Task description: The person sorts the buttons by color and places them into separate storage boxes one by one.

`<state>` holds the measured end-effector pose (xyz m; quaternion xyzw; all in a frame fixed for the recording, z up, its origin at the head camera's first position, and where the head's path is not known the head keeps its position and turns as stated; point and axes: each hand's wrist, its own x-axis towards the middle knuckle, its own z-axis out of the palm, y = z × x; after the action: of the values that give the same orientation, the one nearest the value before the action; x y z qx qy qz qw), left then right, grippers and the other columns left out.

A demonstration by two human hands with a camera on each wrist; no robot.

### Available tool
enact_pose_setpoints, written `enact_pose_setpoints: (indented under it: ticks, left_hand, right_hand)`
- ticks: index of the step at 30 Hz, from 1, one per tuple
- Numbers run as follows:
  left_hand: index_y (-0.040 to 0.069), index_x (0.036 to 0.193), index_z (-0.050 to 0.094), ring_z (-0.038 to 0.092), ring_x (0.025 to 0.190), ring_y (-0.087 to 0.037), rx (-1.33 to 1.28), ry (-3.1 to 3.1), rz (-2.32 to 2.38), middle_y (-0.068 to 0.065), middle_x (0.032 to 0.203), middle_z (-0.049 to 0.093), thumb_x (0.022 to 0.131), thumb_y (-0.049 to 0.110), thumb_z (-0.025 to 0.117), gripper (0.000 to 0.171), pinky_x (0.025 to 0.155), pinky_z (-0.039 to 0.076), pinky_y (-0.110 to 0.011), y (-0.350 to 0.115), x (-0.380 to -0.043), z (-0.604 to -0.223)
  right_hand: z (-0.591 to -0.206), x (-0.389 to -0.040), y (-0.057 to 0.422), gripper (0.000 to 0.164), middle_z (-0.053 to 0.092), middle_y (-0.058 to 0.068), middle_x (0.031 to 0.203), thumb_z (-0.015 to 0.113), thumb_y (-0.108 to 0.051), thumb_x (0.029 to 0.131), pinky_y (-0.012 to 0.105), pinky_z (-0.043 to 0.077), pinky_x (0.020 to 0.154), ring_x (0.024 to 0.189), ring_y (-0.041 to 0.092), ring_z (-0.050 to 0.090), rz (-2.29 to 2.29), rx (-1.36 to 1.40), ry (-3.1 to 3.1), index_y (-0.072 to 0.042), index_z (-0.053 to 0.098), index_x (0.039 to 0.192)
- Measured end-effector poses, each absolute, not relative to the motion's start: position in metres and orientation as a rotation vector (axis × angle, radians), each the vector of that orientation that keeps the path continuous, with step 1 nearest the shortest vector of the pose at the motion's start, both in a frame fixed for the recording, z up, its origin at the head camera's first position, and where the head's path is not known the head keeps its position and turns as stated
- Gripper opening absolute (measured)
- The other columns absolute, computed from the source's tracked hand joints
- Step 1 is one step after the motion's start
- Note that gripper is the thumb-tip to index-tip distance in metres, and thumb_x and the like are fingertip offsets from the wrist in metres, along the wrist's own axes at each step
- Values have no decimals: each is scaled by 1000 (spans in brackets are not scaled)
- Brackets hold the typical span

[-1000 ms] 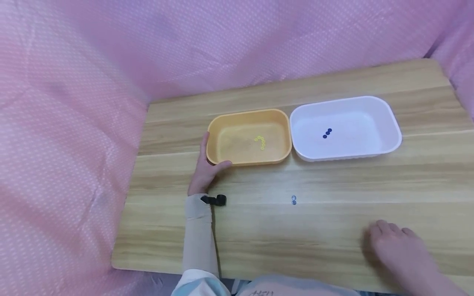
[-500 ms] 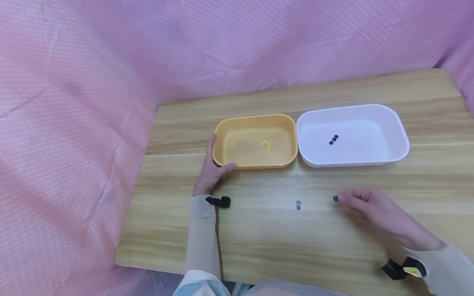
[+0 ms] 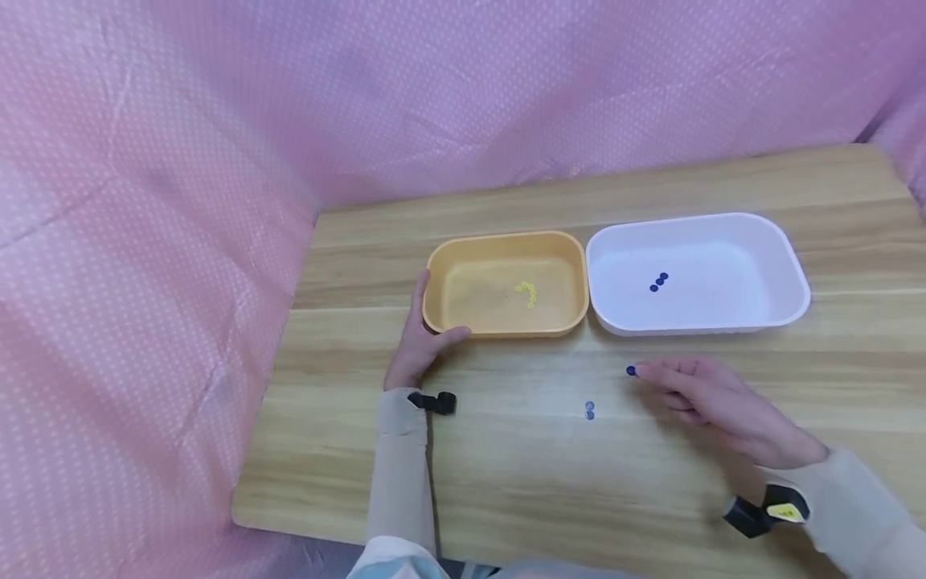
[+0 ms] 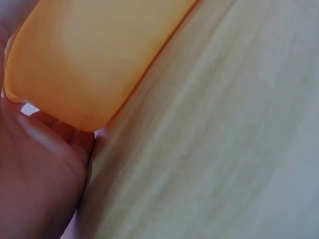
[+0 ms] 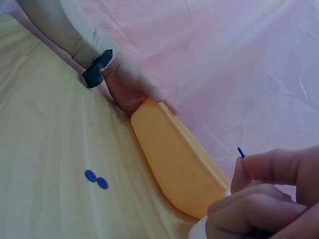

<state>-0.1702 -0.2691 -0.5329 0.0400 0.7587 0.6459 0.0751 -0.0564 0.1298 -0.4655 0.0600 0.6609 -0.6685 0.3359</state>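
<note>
My right hand (image 3: 712, 398) pinches a small dark-blue disc (image 3: 631, 371) between thumb and forefinger, above the table in front of the white tub (image 3: 731, 277). The right wrist view shows that disc thin and edge-on. At the left end of the orange tub (image 3: 466, 297), my left hand (image 3: 419, 346) holds the corner, thumb along the front and fingers down the side. Several small yellow rings (image 3: 531, 296) lie in this tub. Three dark-blue discs (image 3: 659, 281) lie in a slanting row inside the white one. Two more blue discs (image 5: 96, 179) lie touching on the table.
The tubs stand side by side on a wood-grain table (image 3: 528, 482). A pink dotted sheet (image 3: 463, 96) hangs behind and to the left of it. Each wrist carries a black strapped device, such as the right wrist device (image 3: 767, 511).
My right hand has come up from the table's lower right towards the tubs, then further left, with a blue disc now visible in its fingertips. The left hand keeps its hold; the view has shifted slightly.
</note>
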Motion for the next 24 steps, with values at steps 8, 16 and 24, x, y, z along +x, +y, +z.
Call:
enact_pose_setpoints:
  ticks: [8,16,24]
  left_hand:
    - [30,151,12,28,135,-23,147,2226,1961,2,154,21,66,12,86,114,110,21,-39,-264,-162,-511]
    - [32,151,12,28,134,-23,140,2237,1949,3,154,20,66,13,87,115,110,22,-40,-267,-163,-523]
    - [44,147,16,34,130,-14,140,2269,1954,14,150,25,63,20,89,114,108,26,-37,-270,-168,-538]
  right_hand:
    - [-429,-90,151,25,40,-6,61,53,-32,97,29,38,51,54,13,39,-1741,149,1874,-11,66,98]
    - [-431,-160,189,49,53,12,87,54,-48,92,31,30,60,74,23,39,-1300,86,2327,-2,67,105]
    - [-468,-188,189,42,58,12,88,51,-22,95,34,36,63,75,23,44,-868,-115,2473,16,59,113]
